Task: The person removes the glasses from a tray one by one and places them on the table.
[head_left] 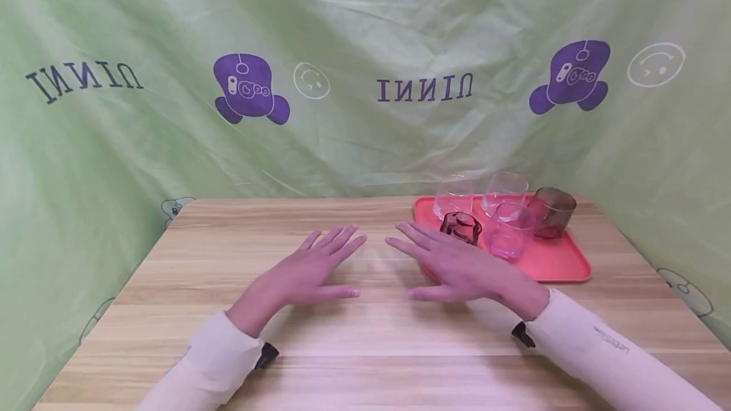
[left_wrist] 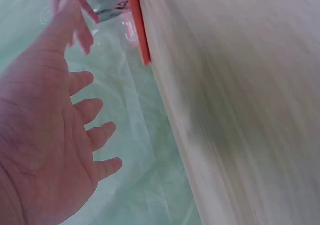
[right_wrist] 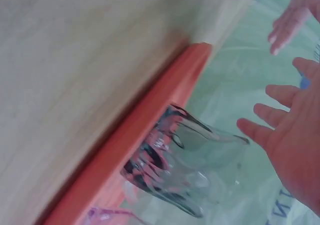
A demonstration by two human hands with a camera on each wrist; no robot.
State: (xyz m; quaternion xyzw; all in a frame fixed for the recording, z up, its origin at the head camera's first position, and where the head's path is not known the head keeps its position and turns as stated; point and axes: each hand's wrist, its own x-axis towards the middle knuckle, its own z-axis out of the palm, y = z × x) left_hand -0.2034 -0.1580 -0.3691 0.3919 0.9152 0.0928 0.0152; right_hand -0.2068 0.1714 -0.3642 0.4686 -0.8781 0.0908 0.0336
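Observation:
My left hand hovers palm down over the middle of the wooden table, fingers spread and holding nothing. Opposite it, my right hand is also spread, its fingers overlapping the near left edge of the red tray in the head view. Closest to the right hand is a dark wavy glass, partly hidden behind it. A pink glass stands beside that one on the tray. Behind them are two clear glasses, and a brown glass is at the tray's right. The right wrist view shows the wavy glass below the fingers.
The wooden table reaches back to a green curtain with purple prints. The tray occupies the table's back right part. Each wrist wears a dark strap near the white sleeve.

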